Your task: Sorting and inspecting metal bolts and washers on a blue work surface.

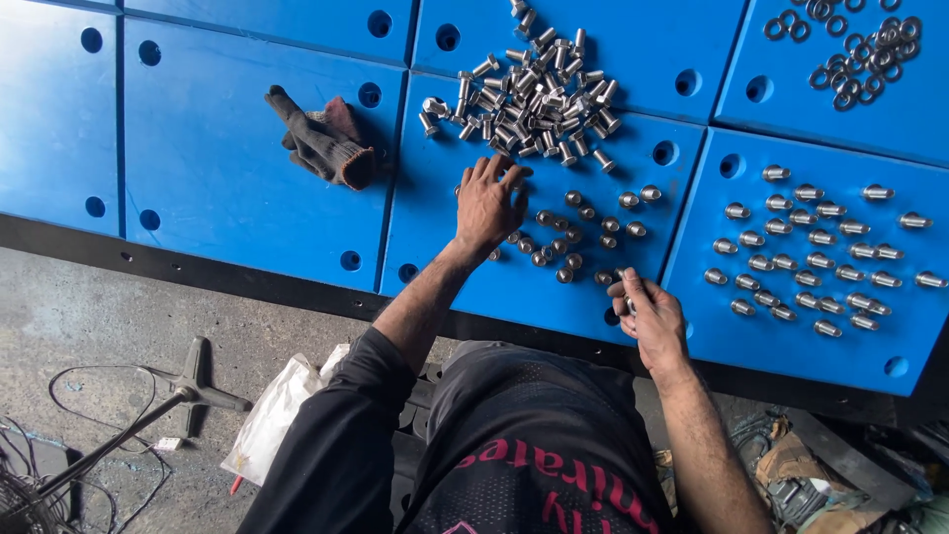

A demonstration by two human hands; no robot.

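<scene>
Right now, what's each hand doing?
Left hand: open, fingers spread over the bolts.
Right hand: closed on a bolt.

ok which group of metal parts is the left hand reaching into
The left hand reaches the big loose bolt pile at the top, not the neat rows at right.

Shiny metal bolts (534,94) lie in a big pile on the blue board (247,168) — some more (578,232) spread just below it.

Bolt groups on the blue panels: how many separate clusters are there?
3: a loose pile at top centre, a scatter between the left hand and right hand, and rows on the right.
</scene>
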